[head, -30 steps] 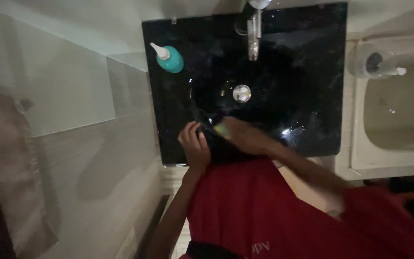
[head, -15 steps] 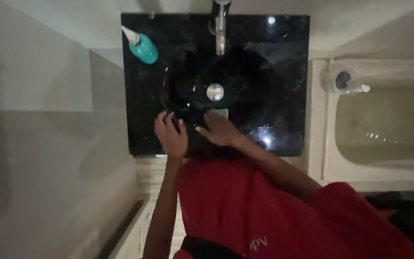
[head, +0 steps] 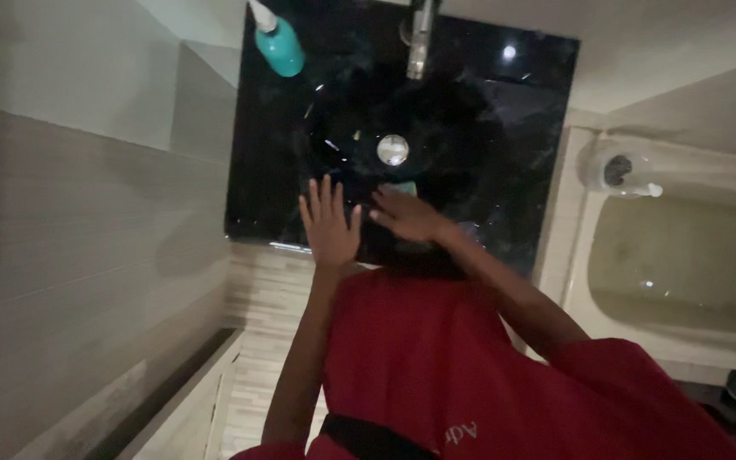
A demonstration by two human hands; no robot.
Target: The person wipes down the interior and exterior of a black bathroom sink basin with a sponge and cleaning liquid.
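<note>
Whereas half a second earlier the left hand (head: pixel 330 223) lay with its fingers bent over the front rim of the black basin (head: pixel 521 128), it now rests flat and fully spread, palm down, fingers pointing toward the drain, holding nothing. The right hand (head: pixel 408 215) has stayed just beside it at the front of the bowl, fingers extended and pressed down over a small green-and-yellow sponge (head: pixel 403 187), of which only the far edge shows beyond the fingertips; whether the fingers curl around the sponge or merely press on it cannot be told. The two hands lie close together but apart, the right slightly nearer the drain. The round chrome drain (head: pixel 393 149) sits in the middle of the bowl, just beyond the sponge, and the chrome faucet (head: pixel 420 34) reaches over the bowl from the far edge. A teal pump bottle (head: pixel 278 43) stands on the basin's far left corner, closer to the frame's top edge than before, since the view has tilted and the basin now appears rotated. To the right, well apart from the hands, a clear pump bottle (head: pixel 619 173) stands on the corner of a pale bathtub (head: pixel 683 255). The person's red shirt (head: pixel 419 358) fills the lower frame.
</note>
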